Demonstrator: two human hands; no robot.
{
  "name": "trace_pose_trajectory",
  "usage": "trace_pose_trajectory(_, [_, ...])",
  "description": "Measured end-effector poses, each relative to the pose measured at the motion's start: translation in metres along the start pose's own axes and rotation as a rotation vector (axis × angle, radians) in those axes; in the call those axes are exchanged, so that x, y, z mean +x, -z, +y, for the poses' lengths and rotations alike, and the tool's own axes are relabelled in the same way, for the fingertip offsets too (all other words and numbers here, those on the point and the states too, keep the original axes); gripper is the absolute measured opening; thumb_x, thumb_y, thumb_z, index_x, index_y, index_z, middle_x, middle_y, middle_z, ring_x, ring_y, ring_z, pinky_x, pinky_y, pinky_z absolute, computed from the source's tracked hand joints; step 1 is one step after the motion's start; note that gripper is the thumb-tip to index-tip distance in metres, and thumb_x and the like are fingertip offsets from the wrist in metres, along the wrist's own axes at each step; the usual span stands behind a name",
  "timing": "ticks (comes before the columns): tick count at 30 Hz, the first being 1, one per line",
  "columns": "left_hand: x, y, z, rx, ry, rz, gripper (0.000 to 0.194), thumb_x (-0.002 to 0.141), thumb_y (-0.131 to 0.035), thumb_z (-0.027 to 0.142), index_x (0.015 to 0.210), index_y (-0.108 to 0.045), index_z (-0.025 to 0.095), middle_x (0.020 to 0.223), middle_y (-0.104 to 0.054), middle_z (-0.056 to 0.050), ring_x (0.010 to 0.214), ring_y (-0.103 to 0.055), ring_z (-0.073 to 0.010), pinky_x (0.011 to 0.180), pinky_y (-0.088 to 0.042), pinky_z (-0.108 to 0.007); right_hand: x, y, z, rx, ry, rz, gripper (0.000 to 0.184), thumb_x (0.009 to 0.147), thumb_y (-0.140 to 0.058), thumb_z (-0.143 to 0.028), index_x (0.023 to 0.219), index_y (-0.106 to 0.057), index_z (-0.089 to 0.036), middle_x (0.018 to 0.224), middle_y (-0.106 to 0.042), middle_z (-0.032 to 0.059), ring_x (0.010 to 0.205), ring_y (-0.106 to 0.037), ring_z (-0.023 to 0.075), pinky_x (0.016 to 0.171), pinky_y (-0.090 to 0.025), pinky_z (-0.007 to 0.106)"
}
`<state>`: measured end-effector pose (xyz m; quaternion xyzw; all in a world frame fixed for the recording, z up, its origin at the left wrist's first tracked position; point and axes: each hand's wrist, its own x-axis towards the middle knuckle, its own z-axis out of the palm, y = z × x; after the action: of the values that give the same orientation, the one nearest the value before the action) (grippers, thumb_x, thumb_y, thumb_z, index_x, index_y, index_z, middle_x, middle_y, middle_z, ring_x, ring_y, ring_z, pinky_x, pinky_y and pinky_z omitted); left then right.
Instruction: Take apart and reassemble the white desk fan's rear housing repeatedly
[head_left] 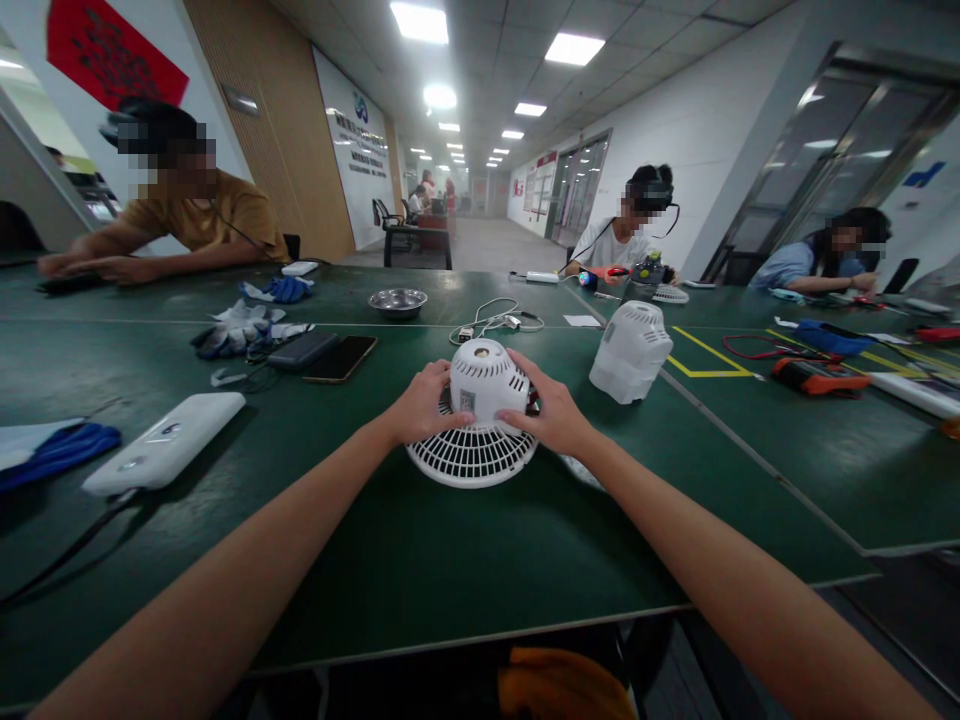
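Note:
A white fan motor housing [486, 372] with vent slots and a small label sits over a round white fan grille [474, 466], which lies flat on the green table in front of me. My left hand [424, 408] grips the housing's left side, its thumb pressed along the lower front. On the opposite side, my right hand [553, 408] holds the housing with its thumb at the front and fingers around the slots. Whatever lies between housing and grille is mostly hidden. To the right stands a white plastic fan part [631, 352] with slots in its top.
Left are a white power bank [166, 442], a phone [341, 359], a dark power bank [304, 350] and gloves [244, 330]. Beyond the housing lie a metal bowl [398, 302] and a white cable [499, 318]. A multimeter [819, 378] rests right. Several people sit around the table.

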<state>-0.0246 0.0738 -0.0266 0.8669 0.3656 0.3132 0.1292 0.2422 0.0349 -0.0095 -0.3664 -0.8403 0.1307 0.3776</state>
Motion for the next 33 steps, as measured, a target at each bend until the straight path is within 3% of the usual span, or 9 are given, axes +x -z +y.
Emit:
trace_pose_trajectory(13, [0.0009,-0.0014,-0.0007,-0.003,0.033,-0.012,0.072,0.076,-0.072,0.056,0.138,-0.055,0.024,0.133,-0.056,-0.015,0.121,-0.052,-0.0381,0.101,-0.041,-0.058,0.0021,-0.0043,0.0016,0.004,0.005,0.027,0.086,0.083,-0.071,-0.042,0.156,-0.028,-0.034,0.152,-0.049,0.0086,0.127,-0.057,0.0334,0.1,-0.05,0.058])
trace_pose_trajectory(22, [-0.0008,-0.0049,-0.0027,0.066,0.027,0.007,0.084,0.07,-0.076,0.06,0.141,-0.051,0.023,0.132,-0.056,-0.016,0.123,-0.05,-0.0392,0.103,-0.038,-0.058,0.0011,-0.0084,0.0012,-0.037,0.045,0.069,0.085,0.081,-0.073,-0.042,0.155,-0.031,-0.033,0.149,-0.051,0.0082,0.13,-0.054,0.0325,0.11,-0.044,0.057])
trace_pose_trajectory(33, [0.0007,-0.0057,-0.0018,0.058,0.043,0.035,0.09,0.065,-0.079,0.063,0.141,-0.052,0.022,0.133,-0.055,-0.016,0.122,-0.05,-0.0388,0.103,-0.039,-0.057,0.001,-0.0074,0.0015,-0.022,0.01,0.034,0.087,0.082,-0.072,-0.043,0.156,-0.027,-0.037,0.151,-0.049,0.0078,0.125,-0.056,0.0348,0.095,-0.055,0.056])
